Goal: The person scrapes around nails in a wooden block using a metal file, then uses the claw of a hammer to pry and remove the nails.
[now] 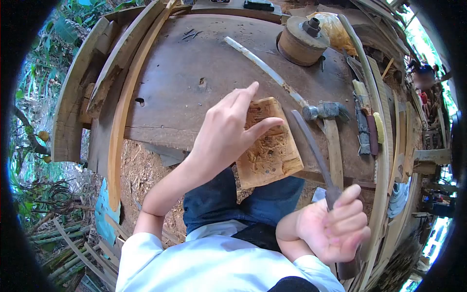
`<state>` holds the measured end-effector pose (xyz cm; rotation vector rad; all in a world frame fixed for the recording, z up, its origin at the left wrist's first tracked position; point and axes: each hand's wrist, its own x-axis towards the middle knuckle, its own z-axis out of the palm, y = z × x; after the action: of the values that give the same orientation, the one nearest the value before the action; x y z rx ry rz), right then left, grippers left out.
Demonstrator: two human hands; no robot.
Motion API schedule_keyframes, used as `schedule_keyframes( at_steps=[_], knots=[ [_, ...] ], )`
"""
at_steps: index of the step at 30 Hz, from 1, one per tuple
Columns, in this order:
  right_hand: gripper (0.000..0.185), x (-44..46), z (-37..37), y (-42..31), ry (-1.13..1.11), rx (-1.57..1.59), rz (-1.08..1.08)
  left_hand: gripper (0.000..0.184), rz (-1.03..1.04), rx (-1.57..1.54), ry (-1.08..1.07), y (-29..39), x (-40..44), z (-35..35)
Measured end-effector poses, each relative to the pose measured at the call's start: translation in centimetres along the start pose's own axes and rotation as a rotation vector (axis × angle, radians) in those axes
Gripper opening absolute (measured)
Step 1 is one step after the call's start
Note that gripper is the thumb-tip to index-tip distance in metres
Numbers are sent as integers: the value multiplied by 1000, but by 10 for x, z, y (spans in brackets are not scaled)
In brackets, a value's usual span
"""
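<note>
A pale wooden block [275, 163] with a rough, gouged upper face lies at the near edge of the workbench, jutting out above my lap. My left hand [226, 124] is over its left side, fingers stretched forward and thumb apart across the wood. Whether the palm presses on the block cannot be made out. In my right hand [338, 226], at the lower right, is a long chisel [314, 148], its narrow dark blade pointing forward beside the block. Curled fingers cover part of the chisel's handle. A hammer [332, 141] lies just right of the blade.
The dark wooden workbench [175, 82] carries a pale strip [262, 65], a round wooden piece with a bolt [304, 41] and a few nails [190, 35]. Brushes [363, 117] lie at right. Long planks [129, 102] flank the left side. Wood shavings [141, 180] cover the ground.
</note>
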<state>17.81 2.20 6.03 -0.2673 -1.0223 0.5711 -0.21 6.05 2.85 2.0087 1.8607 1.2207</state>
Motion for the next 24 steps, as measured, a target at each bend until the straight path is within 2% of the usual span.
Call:
schedule_keyframes(
  at_steps=[7, 10, 16, 24],
  knots=[
    [34, -2, -18, -8, -259, 100, 106, 96, 15, -273, -139, -15, -19, -5],
    [33, -6, -17, -4, -324, 102, 155, 101, -45, -376, -32, -12, -29, 1],
    [32, -11, -12, 12, -377, 88, 168, 103, -132, -542, 14, -14, -32, 9],
    [32, -13, -15, 12, -366, 78, 167, 103, -110, -482, 55, -16, -34, 11]
  ],
)
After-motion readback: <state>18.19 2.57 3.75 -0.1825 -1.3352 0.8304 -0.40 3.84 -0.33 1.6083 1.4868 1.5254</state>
